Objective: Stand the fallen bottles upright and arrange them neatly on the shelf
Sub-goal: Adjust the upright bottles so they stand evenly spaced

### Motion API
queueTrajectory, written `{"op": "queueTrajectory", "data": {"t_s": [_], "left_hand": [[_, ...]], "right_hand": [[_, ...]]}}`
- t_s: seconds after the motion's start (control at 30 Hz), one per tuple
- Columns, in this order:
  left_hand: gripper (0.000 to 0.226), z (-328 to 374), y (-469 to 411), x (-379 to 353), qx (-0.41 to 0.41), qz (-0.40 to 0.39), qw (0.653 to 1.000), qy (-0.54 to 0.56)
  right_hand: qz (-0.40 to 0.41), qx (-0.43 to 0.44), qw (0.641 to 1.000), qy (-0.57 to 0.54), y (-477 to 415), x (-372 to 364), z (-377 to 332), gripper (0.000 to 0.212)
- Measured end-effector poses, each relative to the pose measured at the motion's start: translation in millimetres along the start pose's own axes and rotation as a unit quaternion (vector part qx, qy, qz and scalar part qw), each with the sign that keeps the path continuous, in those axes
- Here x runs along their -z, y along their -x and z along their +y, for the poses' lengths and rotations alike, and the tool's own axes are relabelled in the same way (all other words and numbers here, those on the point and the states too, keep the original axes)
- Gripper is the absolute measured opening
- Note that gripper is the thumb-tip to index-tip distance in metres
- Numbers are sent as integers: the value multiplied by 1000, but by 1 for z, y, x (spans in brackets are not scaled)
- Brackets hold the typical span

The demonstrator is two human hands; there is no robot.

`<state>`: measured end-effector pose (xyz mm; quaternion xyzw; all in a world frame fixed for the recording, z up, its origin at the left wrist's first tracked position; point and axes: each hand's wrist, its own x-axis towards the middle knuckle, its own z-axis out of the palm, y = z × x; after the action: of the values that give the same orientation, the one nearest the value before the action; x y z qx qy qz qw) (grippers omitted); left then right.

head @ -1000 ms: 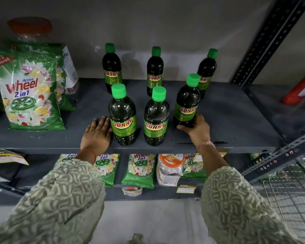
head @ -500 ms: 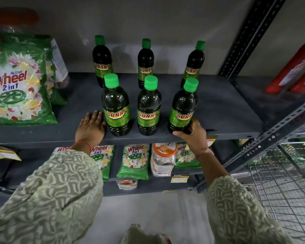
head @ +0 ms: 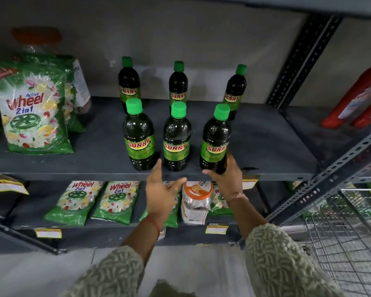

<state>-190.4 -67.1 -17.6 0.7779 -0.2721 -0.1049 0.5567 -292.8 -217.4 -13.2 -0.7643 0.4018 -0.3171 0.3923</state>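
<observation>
Several dark bottles with green caps and "SUNNY" labels stand upright in two rows on the grey shelf [head: 266, 146]. The front row holds a left bottle [head: 140, 136], a middle bottle [head: 177, 138] and a right bottle [head: 215, 140]. Behind them stand three more: back left bottle [head: 129, 84], back middle bottle [head: 177, 84], back right bottle [head: 235, 88]. My right hand [head: 227, 179] grips the base of the front right bottle. My left hand [head: 161, 187] hovers open just below the shelf edge, in front of the middle bottle, touching nothing.
Green "Wheel" detergent bags [head: 33, 110] and a jar stand at the shelf's left. Red bottles [head: 356, 99] lie on the neighbouring shelf at right. More Wheel bags [head: 116, 200] and an orange-lidded jar [head: 197, 196] fill the lower shelf. A wire cart [head: 347, 239] sits at lower right.
My left hand has lifted off the shelf beside the left bottle and swung right, now open in front of the middle bottle. My right hand stays on the front right bottle.
</observation>
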Motion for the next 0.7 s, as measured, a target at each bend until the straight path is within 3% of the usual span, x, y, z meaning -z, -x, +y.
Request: {"op": "queueTrajectory", "data": {"t_s": [0.1, 0.27, 0.47, 0.7], "left_hand": [[89, 8, -21, -19, 43, 18, 999, 14], [65, 8, -39, -27, 42, 48, 997, -46], [57, 0, -40, -29, 41, 56, 997, -37], [64, 5, -37, -42, 27, 48, 996, -70]], "right_hand": [[-2, 3, 1000, 1, 0, 2, 0, 69], [-21, 0, 1000, -4, -3, 14, 6, 69], [-4, -14, 1000, -10, -10, 50, 29, 58], [15, -27, 999, -12, -18, 78, 50, 54]]}}
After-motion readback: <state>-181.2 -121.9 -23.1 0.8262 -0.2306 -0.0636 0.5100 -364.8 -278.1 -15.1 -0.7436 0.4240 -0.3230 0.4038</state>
